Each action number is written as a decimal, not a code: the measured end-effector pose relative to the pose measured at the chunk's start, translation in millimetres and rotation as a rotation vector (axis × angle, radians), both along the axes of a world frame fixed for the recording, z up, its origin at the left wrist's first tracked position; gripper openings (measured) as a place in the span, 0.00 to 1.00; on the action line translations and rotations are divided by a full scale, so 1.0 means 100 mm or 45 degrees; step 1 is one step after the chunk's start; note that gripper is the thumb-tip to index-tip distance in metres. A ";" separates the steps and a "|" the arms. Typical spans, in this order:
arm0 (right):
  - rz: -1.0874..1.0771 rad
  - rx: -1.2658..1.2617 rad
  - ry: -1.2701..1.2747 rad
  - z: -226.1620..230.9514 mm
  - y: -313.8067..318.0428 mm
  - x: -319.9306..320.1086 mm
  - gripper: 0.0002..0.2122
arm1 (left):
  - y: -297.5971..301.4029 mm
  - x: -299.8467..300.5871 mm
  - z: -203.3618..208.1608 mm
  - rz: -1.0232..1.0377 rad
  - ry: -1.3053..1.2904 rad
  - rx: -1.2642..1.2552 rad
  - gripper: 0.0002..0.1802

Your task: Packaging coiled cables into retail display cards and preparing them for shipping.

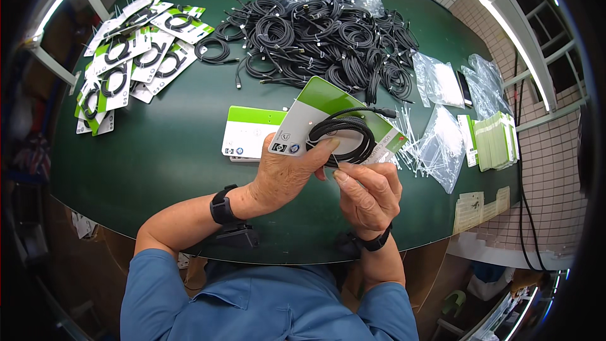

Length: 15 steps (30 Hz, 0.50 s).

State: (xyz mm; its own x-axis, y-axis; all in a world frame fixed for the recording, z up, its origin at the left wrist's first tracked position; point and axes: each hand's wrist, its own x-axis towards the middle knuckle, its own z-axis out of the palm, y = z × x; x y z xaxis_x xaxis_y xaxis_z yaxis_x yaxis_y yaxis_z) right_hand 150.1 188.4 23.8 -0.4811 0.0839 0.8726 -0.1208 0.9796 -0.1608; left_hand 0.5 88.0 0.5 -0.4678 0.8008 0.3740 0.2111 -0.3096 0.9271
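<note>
On the far left of the green tabletop [158, 151], finished cards [129, 57] with coiled cables are lying fanned out in an overlapping heap, reaching almost to the tabletop's left edge. Between that heap and the hands, a broad stretch of bare green is lying open.

A stack of blank cards [249, 132] is resting flat just left of centre, its green band facing away from the person. The left hand [284, 173] is coming in from the lower left, its grip clamped on a card [322, 117] and on the coiled cable [344, 139] lying against it: the thumb is pressing down on the coil's near rim. The card is being held above the tabletop, near the middle, tilted, its long axis running from upper left down to lower right, the green end pointing away. The cable's plug end is sticking out toward the right, past the card's upper edge.

The right hand [366, 192] is sitting just below the card, its fingers drawn together in a pinch at the coil's lower edge; what they are pinching is too small to tell.

Behind, a big pile of loose cables [328, 38] is filling the far centre. To the right, white ties [410, 142], clear bags [442, 145] and a stack of cards [495, 139] are crowding the right edge.
</note>
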 end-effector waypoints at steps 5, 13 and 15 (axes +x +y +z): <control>-0.001 -0.041 0.002 0.00 0.03 -0.07 0.16 | 0.01 0.03 0.05 -0.015 -0.223 0.034 0.19; 0.032 -0.284 0.013 -0.02 -0.01 -0.15 0.14 | 0.02 0.03 0.14 0.008 0.020 -0.075 0.10; 0.003 -0.223 -0.040 -0.02 -0.02 -0.14 0.15 | 0.00 0.02 0.12 -0.021 -0.170 -0.137 0.10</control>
State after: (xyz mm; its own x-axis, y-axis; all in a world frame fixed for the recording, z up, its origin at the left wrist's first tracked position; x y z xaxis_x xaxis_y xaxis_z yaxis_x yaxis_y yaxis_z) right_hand 136.2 186.0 21.9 -0.5080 0.2326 0.8294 -0.1152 0.9359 -0.3330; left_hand 2.2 88.5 12.9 -0.4940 0.8409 0.2210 0.0793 -0.2096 0.9746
